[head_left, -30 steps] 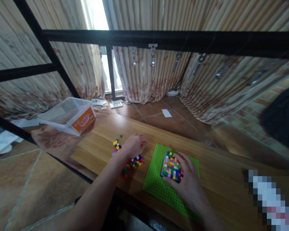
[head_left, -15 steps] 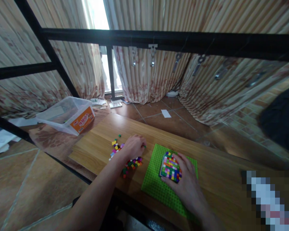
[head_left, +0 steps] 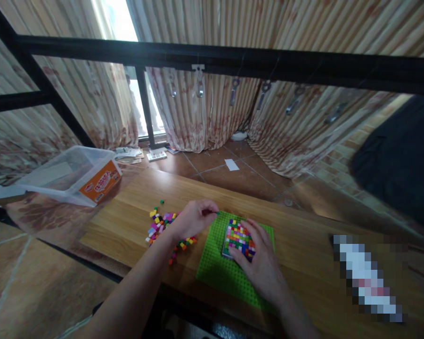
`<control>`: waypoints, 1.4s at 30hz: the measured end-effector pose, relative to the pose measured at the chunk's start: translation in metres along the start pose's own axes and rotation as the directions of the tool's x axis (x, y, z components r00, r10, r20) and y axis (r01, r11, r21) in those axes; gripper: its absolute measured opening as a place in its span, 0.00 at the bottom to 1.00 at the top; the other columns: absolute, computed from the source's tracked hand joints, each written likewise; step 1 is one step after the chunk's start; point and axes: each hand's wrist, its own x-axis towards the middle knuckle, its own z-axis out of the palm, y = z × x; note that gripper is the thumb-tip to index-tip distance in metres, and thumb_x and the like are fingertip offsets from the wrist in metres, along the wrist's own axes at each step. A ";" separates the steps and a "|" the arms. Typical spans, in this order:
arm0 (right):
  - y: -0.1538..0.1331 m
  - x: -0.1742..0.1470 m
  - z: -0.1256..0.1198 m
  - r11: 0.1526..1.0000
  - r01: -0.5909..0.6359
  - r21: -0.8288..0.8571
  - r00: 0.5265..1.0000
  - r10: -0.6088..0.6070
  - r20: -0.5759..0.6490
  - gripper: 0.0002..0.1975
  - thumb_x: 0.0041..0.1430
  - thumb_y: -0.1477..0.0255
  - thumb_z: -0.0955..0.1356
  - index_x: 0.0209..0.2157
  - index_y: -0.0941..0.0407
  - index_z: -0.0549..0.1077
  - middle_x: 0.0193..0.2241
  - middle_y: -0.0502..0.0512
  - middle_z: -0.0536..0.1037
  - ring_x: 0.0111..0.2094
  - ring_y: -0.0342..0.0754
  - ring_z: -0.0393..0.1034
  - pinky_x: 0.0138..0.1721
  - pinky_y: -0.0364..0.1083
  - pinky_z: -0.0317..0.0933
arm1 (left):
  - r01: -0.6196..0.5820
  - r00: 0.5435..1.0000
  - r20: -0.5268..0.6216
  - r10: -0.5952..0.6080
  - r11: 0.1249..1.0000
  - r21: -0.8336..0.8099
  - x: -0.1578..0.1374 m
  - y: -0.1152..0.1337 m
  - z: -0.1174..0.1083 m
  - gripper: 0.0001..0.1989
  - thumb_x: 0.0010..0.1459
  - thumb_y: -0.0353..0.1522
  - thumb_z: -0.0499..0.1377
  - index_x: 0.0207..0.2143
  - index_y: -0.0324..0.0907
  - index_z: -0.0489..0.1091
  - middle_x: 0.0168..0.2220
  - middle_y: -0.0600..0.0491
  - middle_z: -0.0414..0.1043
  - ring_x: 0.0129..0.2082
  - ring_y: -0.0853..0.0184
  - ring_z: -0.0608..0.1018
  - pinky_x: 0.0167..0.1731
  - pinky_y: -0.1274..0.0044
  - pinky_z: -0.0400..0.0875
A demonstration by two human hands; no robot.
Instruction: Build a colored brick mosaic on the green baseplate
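Observation:
My left hand (head_left: 197, 219) hovers near the far left corner of the green baseplate (head_left: 217, 270), thumb and forefinger pinched on a tiny green brick (head_left: 217, 213). Under and beside that wrist lies a loose pile of small coloured bricks (head_left: 156, 229) on the wood. My right hand (head_left: 259, 259) rests over the baseplate, its thumb and fingers gripping the sides of a square panel of multicoloured bricks (head_left: 237, 238). The panel's right part is hidden by those fingers.
The wooden table (head_left: 127, 207) runs across the view. Left of it stands a clear plastic bin (head_left: 70, 165) with an orange label. A blurred-out object (head_left: 365, 278) lies on the table at right. A black metal rail (head_left: 215, 56) with hanging clips crosses above.
My left hand has moved from beside the brick pile to the baseplate's far left corner, with the green brick pinched. My right hand stays on the panel. The view has shifted right.

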 end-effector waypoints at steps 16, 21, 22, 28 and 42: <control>-0.004 0.003 -0.001 0.998 -0.022 0.063 0.997 0.027 -0.072 0.25 0.62 0.56 0.65 0.56 0.53 0.67 0.58 0.62 0.66 0.59 0.58 0.61 0.59 0.62 0.57 | -0.264 0.960 -0.044 0.275 0.950 0.164 0.012 0.025 0.036 0.10 0.55 0.22 0.54 0.33 0.41 0.73 0.32 0.53 0.74 0.35 0.68 0.76 0.38 0.77 0.69; -0.006 0.004 -0.001 0.998 -0.035 0.054 0.996 0.039 -0.078 0.24 0.62 0.57 0.65 0.56 0.54 0.67 0.58 0.62 0.67 0.59 0.58 0.61 0.59 0.62 0.58 | -0.313 0.946 0.009 0.323 0.909 0.275 0.013 0.026 0.046 0.11 0.55 0.22 0.54 0.34 0.42 0.72 0.33 0.52 0.74 0.37 0.66 0.75 0.42 0.73 0.68; -0.006 0.004 -0.001 0.998 -0.033 0.055 0.996 0.038 -0.076 0.24 0.62 0.58 0.65 0.57 0.53 0.67 0.58 0.62 0.67 0.59 0.58 0.61 0.59 0.61 0.58 | -0.315 0.946 0.025 0.323 0.900 0.300 0.013 0.026 0.047 0.11 0.54 0.22 0.54 0.35 0.42 0.72 0.34 0.52 0.74 0.38 0.65 0.75 0.43 0.72 0.68; -0.006 0.003 -0.001 0.998 -0.021 0.054 0.995 0.026 -0.092 0.24 0.62 0.59 0.66 0.57 0.52 0.67 0.58 0.62 0.66 0.59 0.58 0.61 0.59 0.61 0.58 | -0.322 0.946 0.106 0.306 0.862 0.392 0.015 0.025 0.048 0.11 0.55 0.23 0.53 0.35 0.43 0.72 0.35 0.51 0.73 0.38 0.63 0.74 0.45 0.70 0.66; -0.004 0.003 0.000 0.999 -0.023 0.048 0.998 0.026 -0.065 0.24 0.63 0.59 0.65 0.57 0.54 0.67 0.58 0.63 0.66 0.59 0.58 0.61 0.60 0.61 0.58 | -0.235 0.972 0.084 0.221 0.938 0.253 0.015 0.024 0.049 0.11 0.57 0.23 0.52 0.34 0.42 0.74 0.34 0.52 0.75 0.37 0.67 0.76 0.41 0.75 0.70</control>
